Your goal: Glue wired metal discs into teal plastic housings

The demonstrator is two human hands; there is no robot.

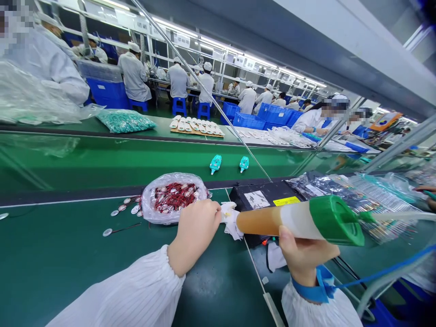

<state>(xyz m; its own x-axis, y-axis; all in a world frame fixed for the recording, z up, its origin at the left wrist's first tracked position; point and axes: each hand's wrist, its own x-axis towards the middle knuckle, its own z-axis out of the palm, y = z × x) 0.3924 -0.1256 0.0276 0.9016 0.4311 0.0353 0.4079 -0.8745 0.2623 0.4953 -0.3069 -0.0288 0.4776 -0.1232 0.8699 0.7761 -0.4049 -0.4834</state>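
My right hand is wrapped round a large glue syringe with amber contents and a green cap, held almost level with its nozzle end to the left. A pale hose runs from the cap. At that nozzle end, my left hand is closed, its fingertips pinching a crumpled white tissue; the tip itself is hidden. Just beyond my left hand sits a clear plastic bag full of small round discs with red wires. Several loose discs lie left of the bag.
Two teal plastic parts rest on the green conveyor belt. A black box stands behind the syringe, with bagged parts to its right. A blue wrist strap trails a cord rightward. Co-workers sit across the line.
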